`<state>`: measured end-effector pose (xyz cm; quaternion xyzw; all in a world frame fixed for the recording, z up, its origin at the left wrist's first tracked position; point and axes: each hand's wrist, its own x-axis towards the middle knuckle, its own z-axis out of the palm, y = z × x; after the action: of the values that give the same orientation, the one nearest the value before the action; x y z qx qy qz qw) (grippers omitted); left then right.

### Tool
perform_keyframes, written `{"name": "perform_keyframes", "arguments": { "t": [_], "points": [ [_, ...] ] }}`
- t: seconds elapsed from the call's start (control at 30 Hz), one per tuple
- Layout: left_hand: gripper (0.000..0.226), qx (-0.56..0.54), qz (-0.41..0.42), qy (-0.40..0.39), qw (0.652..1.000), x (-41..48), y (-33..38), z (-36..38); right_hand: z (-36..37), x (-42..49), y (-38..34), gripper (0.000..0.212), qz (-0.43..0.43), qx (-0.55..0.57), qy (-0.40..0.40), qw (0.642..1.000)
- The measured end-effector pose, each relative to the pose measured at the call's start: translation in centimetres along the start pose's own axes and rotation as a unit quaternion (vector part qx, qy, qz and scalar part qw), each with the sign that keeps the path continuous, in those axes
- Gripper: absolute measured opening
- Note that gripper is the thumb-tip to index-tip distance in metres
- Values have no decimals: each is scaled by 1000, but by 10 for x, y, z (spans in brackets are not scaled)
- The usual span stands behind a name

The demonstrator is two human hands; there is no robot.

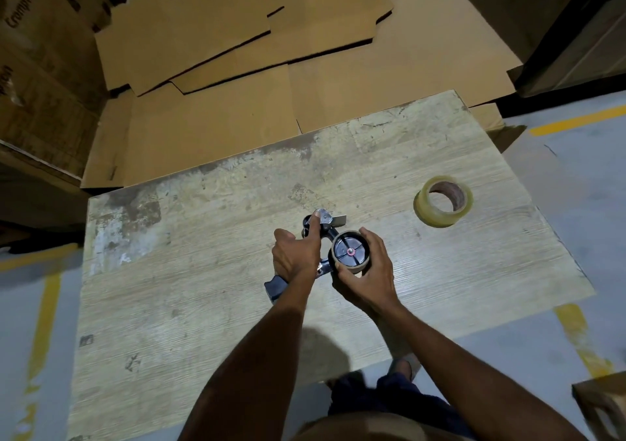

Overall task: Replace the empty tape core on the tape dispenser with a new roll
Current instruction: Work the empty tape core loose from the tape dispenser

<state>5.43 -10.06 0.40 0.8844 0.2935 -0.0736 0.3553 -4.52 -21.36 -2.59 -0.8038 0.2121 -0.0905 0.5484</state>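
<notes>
Head view — left hand [295, 258] clamped on tape dispenser [323, 237] over table [203, 271], right hand [367, 273] fingers curled round empty core [350, 253]. Light, stiff cardboard — best gripped at rim. New roll [443, 200] well apart.

One word can be read — "Crompton", printed in dark letters running up the side of the tall brown cardboard carton [40, 44] at the upper left. Lower on the same stack, a second brown carton face [20, 101] carries the tail of the same print — only "pton" shows, the rest cut off by the frame edge. Nothing else bears legible writing.
</notes>
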Motion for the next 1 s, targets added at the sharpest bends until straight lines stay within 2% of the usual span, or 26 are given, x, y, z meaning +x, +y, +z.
{"name": "perform_keyframes", "arguments": {
  "t": [0.23,0.47,0.57,0.7,0.77,0.87,1.0],
  "points": [
    [86,20,11,-11,1000,3,-4,3,13,8,5,97,32,30,8,999],
    [87,16,3,-9,1000,3,-1,3,18,9,5,80,31,78,45,995],
    [87,2,7,4,1000,1,1,2,8,14,7,78,-9,61,1,998],
    [88,1,10,8,1000,1,0,1,-19,29,9,76,-55,41,-113,991],
    [89,-2,12,11,1000,2,0,2,-26,36,7,74,-79,12,-133,988],
    [91,-12,-2,16,1000,5,0,5,-21,36,5,70,-75,17,-100,992],
    [89,-16,4,24,1000,2,-2,6,4,13,-1,70,18,37,24,999]
  ]
}}
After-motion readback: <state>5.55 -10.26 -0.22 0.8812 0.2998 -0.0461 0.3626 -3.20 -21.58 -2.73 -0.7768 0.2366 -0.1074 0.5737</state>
